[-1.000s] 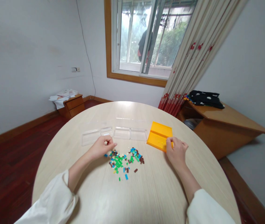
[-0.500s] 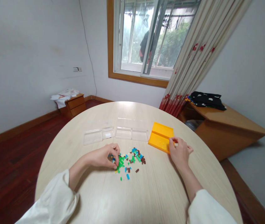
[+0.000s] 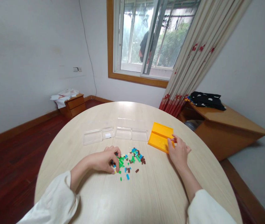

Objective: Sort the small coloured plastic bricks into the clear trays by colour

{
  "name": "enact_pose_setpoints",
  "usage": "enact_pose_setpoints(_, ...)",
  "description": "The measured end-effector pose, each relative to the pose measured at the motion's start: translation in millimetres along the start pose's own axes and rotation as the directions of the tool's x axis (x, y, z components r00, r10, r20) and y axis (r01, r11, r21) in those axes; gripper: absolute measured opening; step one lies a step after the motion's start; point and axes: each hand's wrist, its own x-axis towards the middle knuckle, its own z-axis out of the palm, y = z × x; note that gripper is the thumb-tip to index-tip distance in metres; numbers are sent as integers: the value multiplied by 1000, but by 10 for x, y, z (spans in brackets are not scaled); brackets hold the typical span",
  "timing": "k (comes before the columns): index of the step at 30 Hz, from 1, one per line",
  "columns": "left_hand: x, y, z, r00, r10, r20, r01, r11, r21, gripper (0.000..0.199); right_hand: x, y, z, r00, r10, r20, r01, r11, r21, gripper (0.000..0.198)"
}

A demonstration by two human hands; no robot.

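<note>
Head view, yellow tray (image 3: 158,139) under right hand (image 3: 178,151), clear boxes (image 3: 115,134)

The left hand (image 3: 104,160) covers some of the little bricks (image 3: 130,160), so what its fingertips pinch cannot be seen. The bricks are too small to tell their shapes. The right hand (image 3: 179,152) hides the yellow tray's (image 3: 160,137) near corner. Both sleeves run off the bottom edge.

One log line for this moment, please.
left hand: fingers in brick pile | right hand: on yellow tray edge
</note>
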Motion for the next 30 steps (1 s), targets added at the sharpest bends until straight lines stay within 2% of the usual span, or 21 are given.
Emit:
enact_pose_setpoints(9,49,-14,18,999,-20,29,20,1000,15,8,-7,-15,8,1000,-12,16,12,1000,28,43)
enact_pose_setpoints(16,65,83,55,998,-34,47,33,999,8,6,-9,-29,17,999,-29,21,27,997,68,43)
enact_pose_setpoints(23,68,99,58,998,-25,-54,18,993,-120,9,-53,-88,18,996,-93,11,91,992,88,40)
enact_pose_setpoints(26,59,67,36,998,-24,-51,18,991,-129,2,-70,-123,23,992,-125,19,122,988,97,39)
enact_pose_setpoints(30,56,42,45,1000,-10,-22,9,997,-73,12,-80,-140,31,991,-129,22,125,984,126,38)
